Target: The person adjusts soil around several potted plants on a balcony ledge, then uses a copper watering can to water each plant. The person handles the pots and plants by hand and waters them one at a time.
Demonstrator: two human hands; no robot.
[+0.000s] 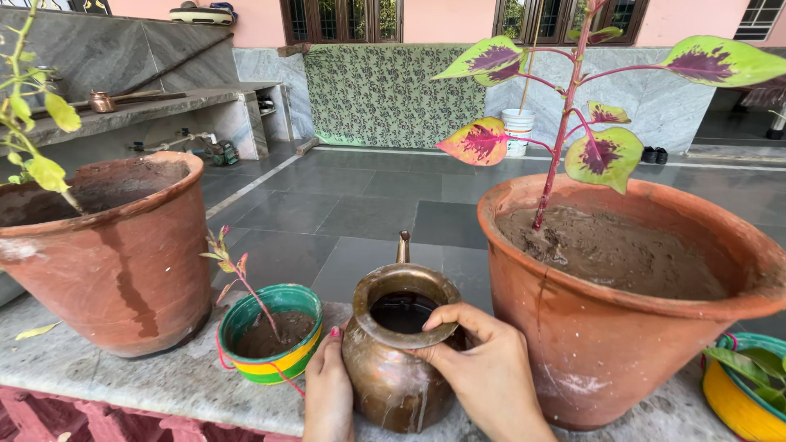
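At bottom centre, both hands grip a water-filled copper pot (399, 352) on the tabletop (147, 378): left hand (327, 393) against its side, right hand (483, 368) over the rim. It looks like watering; lifting calls for steadiness beside the large clay pot (622, 327).

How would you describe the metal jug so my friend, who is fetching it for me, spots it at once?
On the stone ledge, look between the two big clay pots. Beside the small green and yellow pot stands the jug, held by the left hand and right hand. It is the only brown metal vessel there, round-bellied, with a spout.
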